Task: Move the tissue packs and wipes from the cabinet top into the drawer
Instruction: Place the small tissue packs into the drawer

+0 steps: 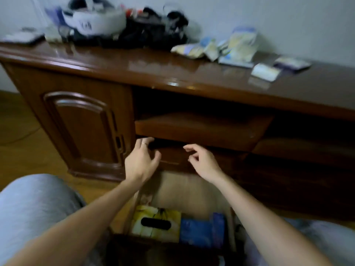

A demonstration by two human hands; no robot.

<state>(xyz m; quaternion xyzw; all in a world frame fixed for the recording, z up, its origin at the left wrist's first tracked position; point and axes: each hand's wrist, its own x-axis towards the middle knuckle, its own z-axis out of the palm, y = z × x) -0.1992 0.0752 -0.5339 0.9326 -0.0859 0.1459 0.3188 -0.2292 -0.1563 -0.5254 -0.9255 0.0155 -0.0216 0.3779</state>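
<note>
Left hand (141, 162): raised in front of the cabinet's lower middle section, fingers spread and loosely bent; the fingertips reach the dark gap under the shelf. It holds nothing. A ring shows on one finger.
Right hand (203, 162): just beside the left, at the same height, fingers loosely curled with thumb and forefinger apart — nothing between them.
Drawer (233, 227): pulled out low in the view, between the person's knees, its pale floor bare in the far half.
Drawer contents: a yellow tissue box (156, 223) with a dark oval slot lies in the near left part; a blue pack (196, 233) lies touching its right side, and a second, darker blue pack (219, 229) stands on edge against the right wall.
Tissue packs (224, 48): a loose heap of pale yellow-and-blue packets on the cabinet top (153, 68), right of centre, near the wall; the picture is blurred, so their number cannot be told.
Wipes: two flat packets lie apart from the heap, further right — a white one (266, 72) nearer the front edge, a purple-edged one (293, 63) behind it. Which of these are wipes cannot be read.
Other items on top: a white headset (96, 21) and a black tangle of gear (153, 33) at the back left.
Cabinet front: a closed panelled door (82, 127) at left; an open shelf (201, 129) in the middle.
Person: grey-clad knees at lower left and right.
</note>
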